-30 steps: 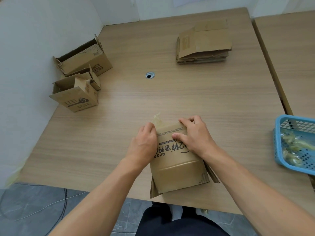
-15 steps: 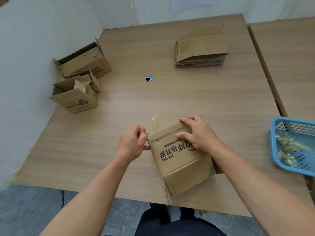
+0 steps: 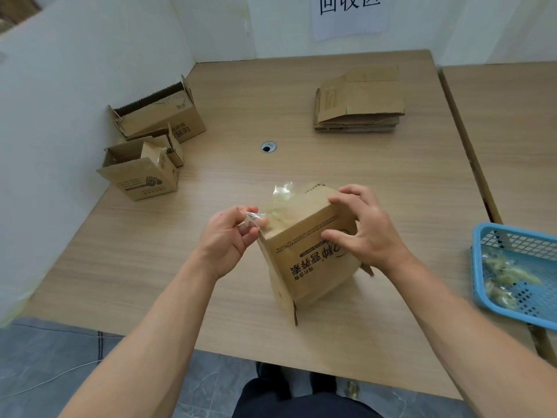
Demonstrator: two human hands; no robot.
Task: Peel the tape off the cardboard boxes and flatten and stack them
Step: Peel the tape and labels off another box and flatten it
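A small printed cardboard box [image 3: 304,260] stands tilted on the wooden table [image 3: 331,164] in front of me. My right hand [image 3: 361,227] grips its top right edge, thumb on the printed face. My left hand [image 3: 232,236] pinches a strip of clear tape [image 3: 256,220] at the box's top left corner. Crumpled tape [image 3: 281,191] sticks up behind that corner. A stack of flattened boxes [image 3: 358,101] lies at the far right of the table. Two opened boxes, a larger one [image 3: 159,116] and a smaller one [image 3: 141,173], sit at the left by the wall.
A blue plastic basket [image 3: 512,267] holding peeled tape wads sits at the right edge. A round cable hole [image 3: 267,147] is in the table's middle. White walls close off the left and back. A second table [image 3: 506,116] adjoins on the right.
The box has been turned and tipped up on its edge. My left hand moved off the box's face and now pinches tape at the corner, pulling it leftward.
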